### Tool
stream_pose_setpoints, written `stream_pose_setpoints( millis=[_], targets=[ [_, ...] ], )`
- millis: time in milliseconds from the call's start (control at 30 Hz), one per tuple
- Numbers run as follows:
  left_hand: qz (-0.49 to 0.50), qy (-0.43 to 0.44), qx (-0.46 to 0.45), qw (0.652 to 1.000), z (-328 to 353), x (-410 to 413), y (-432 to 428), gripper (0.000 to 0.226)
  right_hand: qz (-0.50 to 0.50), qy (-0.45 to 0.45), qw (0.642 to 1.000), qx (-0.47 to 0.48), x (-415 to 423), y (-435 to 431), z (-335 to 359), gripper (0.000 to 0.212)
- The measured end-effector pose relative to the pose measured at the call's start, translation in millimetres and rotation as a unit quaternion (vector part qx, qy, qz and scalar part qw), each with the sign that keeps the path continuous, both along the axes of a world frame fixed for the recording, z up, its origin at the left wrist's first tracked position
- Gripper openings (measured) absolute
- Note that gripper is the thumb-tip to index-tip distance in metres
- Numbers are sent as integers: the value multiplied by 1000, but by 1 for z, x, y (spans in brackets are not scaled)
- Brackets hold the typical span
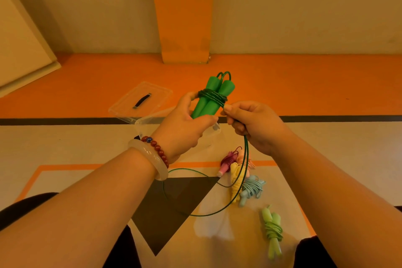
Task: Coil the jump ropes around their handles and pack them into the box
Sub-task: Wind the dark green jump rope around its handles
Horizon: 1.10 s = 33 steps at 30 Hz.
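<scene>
The green handles (214, 102) are being held together above the floor in the left hand (185, 128), its grip curling around their near ends. The right hand (254, 126) grip is pinching the green rope (212, 94) just right of its wraps. The clear box (145, 125) is sitting behind the hands.

Bangle (145, 152): was pale, translucent, on the left wrist.
Bead bracelet (160, 152): had dark-red beads, one blue, beside the bangle.
Clothing (24, 206): was dark, at lower corners.

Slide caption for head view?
Mid-coil: left hand grips the green handles; right hand pinches the rope partly coiled around them.
</scene>
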State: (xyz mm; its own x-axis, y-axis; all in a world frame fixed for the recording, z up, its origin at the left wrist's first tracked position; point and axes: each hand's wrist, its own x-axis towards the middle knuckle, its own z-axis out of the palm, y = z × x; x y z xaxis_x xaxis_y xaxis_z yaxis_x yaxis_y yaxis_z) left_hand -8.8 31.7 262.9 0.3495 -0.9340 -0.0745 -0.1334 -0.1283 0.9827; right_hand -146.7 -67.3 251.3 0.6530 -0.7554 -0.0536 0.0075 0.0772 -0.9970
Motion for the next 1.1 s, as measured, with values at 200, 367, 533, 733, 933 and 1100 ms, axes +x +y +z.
stream_pose_setpoints(
  millis=[200, 367, 533, 733, 933, 1100],
  targets=[
    [-78, 225, 23, 971, 4, -7, 3, 24, 41, -44, 998, -7, -2, -2, -4, 18],
    [-97, 156, 21, 983, 9, -5, 5, 22, 33, -70, 997, -21, -2, -1, 1, 17],
    [-56, -104, -23, 993, 5, 1, 4, 17, -31, -23, 996, -75, 5, 5, 5, 14],
    [-6, -73, -51, 996, 2, -11, 5, 12, -72, 6, 994, -80, 12, 11, 12, 12],
    [0, 127, -65, 990, 1, -13, 2, 19, -35, -23, 997, -59, 6, 7, 13, 15],
    [-54, 315, -49, 946, 7, -16, 1, 29, -32, -68, 997, 1, 4, 4, 8, 11]
  ],
)
